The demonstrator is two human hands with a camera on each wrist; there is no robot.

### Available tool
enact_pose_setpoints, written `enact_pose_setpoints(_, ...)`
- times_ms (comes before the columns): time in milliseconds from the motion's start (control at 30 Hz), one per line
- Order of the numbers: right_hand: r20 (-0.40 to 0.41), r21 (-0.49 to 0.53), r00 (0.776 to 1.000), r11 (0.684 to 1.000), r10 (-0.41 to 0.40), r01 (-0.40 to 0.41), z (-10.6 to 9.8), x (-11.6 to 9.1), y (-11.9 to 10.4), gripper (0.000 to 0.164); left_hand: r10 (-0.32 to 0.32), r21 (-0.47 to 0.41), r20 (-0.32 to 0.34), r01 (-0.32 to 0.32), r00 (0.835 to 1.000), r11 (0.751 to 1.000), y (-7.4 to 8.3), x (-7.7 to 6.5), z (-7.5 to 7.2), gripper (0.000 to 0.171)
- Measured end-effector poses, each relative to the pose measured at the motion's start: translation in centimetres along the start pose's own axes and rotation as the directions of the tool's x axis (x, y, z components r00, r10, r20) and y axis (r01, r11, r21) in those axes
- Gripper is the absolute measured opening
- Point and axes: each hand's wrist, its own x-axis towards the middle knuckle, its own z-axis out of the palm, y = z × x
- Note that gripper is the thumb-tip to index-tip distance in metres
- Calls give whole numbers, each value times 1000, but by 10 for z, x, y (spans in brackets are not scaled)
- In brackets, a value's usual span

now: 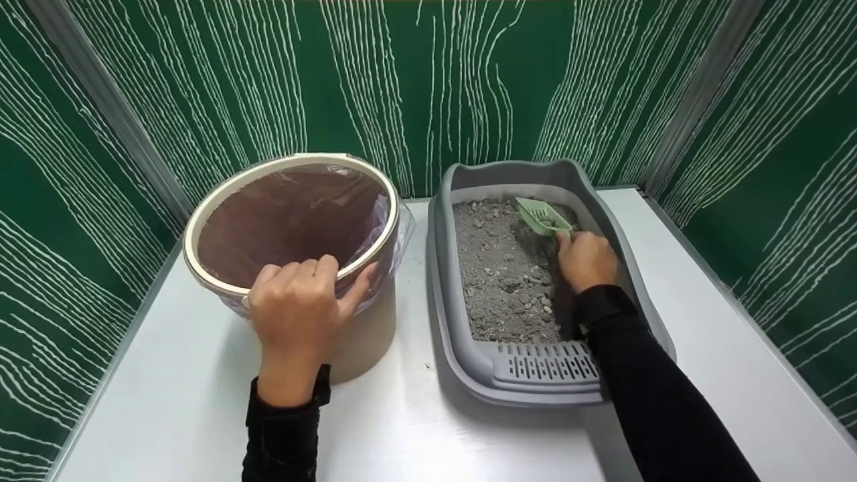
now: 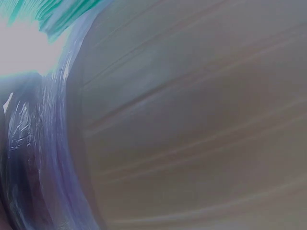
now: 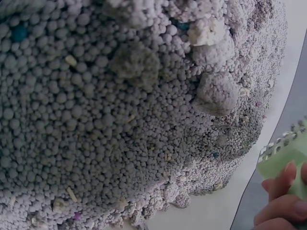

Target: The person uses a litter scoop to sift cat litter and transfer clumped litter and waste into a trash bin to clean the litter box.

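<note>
By the right hand (image 1: 589, 260), a green slotted scoop (image 1: 539, 217) is pinched at the far end of a tray (image 1: 462, 358) of litter (image 1: 499, 281); by the left hand (image 1: 300, 311), the rim (image 1: 321, 159) of a bin (image 1: 371, 335) is gripped. Litter could be spilled if the scoop were tipped, and the bin toppled if its rim were pulled. Lumpy, pebbly litter is walled by smooth plastic; the bin is lined with crinkled film (image 1: 268, 217).

White-lined green walls (image 1: 462, 87), white tabletop (image 1: 415, 422)

Scoop (image 3: 284, 160) partly hidden by fingers (image 3: 290, 207) — bin wall (image 2: 201, 120) blurred in left wrist view
</note>
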Motion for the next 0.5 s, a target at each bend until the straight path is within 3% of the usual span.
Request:
enact_pose_setpoints(300,21,-33,1000,999,1,0,-1,2,-3,42,5,-1,3,-5,1000,1000,-1,0,0,63)
enact_pose_setpoints(500,55,-22,997,998,-52,53,-21,10,-15,40,16,5,-11,-16,1000,1000,-1,0,1,63)
